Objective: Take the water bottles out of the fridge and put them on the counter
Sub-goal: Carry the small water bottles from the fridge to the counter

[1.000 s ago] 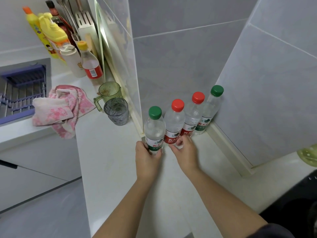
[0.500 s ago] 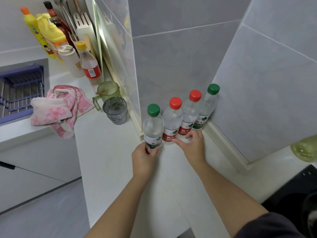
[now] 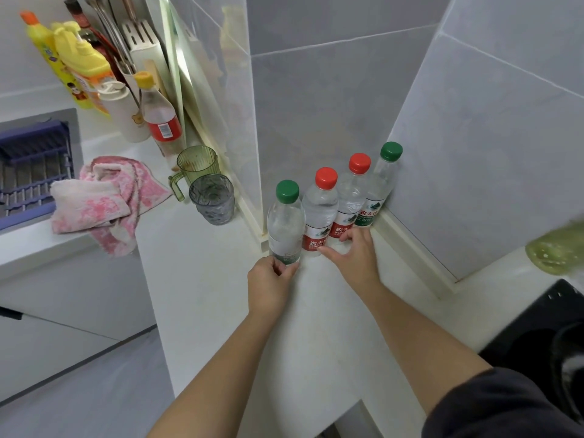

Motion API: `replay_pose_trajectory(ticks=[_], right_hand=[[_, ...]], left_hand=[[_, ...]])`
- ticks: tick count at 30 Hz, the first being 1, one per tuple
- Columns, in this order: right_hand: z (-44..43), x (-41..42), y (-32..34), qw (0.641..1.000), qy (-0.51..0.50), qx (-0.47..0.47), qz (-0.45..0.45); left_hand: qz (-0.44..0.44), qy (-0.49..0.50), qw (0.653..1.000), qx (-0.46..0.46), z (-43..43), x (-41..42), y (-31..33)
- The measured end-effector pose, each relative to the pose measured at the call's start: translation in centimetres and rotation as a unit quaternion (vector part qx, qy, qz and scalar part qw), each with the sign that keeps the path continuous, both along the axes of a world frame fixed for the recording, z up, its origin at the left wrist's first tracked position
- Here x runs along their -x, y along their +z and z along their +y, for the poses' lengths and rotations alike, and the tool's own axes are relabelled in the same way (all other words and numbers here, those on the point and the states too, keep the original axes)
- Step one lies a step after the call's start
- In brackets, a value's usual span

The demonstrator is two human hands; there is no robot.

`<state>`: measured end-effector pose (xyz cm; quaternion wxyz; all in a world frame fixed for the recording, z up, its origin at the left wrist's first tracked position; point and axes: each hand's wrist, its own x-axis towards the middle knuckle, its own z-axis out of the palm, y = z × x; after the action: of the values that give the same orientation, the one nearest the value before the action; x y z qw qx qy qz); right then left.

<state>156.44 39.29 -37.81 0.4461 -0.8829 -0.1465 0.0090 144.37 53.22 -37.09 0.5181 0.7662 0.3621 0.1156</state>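
Observation:
Four clear water bottles stand in a row on the white counter (image 3: 205, 295), against the tiled corner wall. From the left: a green-capped bottle (image 3: 285, 222), a red-capped bottle (image 3: 319, 213), a second red-capped bottle (image 3: 351, 200) and another green-capped bottle (image 3: 380, 184) tucked in the corner. My left hand (image 3: 268, 282) grips the base of the leftmost green-capped bottle. With spread, fairly straight fingers, my right hand (image 3: 355, 259) touches the bases of the two red-capped bottles.
A grey glass (image 3: 212, 200) and a green cup (image 3: 196, 165) stand just left of the bottles. Further left lie a pink towel (image 3: 104, 197), a sink rack (image 3: 31, 172) and detergent bottles (image 3: 79, 67). A black hob (image 3: 537, 336) fills the right corner.
My right hand has slid to the right, from the first red-capped bottle to between the two red-capped ones. My left hand stays on the leftmost bottle.

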Motion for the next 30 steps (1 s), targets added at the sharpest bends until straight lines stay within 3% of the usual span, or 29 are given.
replay_pose_trajectory(ticks=[5, 14, 17, 22, 26, 30], right_hand=[[-1.5, 2.2, 0.9, 0.999, 0.003, 0.022, 0.035], [-3.5, 8.7, 5.0, 0.999, 0.03, 0.021, 0.034], [-4.3, 11.3, 6.3, 0.996, 0.071, 0.056, 0.001], [-6.2, 15.7, 8.4, 0.965, 0.145, 0.199, -0.087], [-8.0, 19.5, 10.5, 0.928, 0.198, 0.295, -0.115], [-9.8, 23.6, 12.3, 0.907, 0.232, 0.317, -0.15]], left_hand=[[0.054, -0.085, 0.995, -0.016, 0.7, 2.1, 0.4], [0.129, -0.17, 0.955, -0.205, 0.7, 9.0, 4.1], [0.14, -0.146, 0.934, -0.295, -0.3, 12.4, 5.6], [0.169, -0.057, 0.909, -0.377, -3.4, 18.5, 7.8], [0.213, 0.02, 0.894, -0.394, -7.1, 23.6, 9.5], [0.222, 0.091, 0.889, -0.39, -10.9, 29.0, 10.7]])
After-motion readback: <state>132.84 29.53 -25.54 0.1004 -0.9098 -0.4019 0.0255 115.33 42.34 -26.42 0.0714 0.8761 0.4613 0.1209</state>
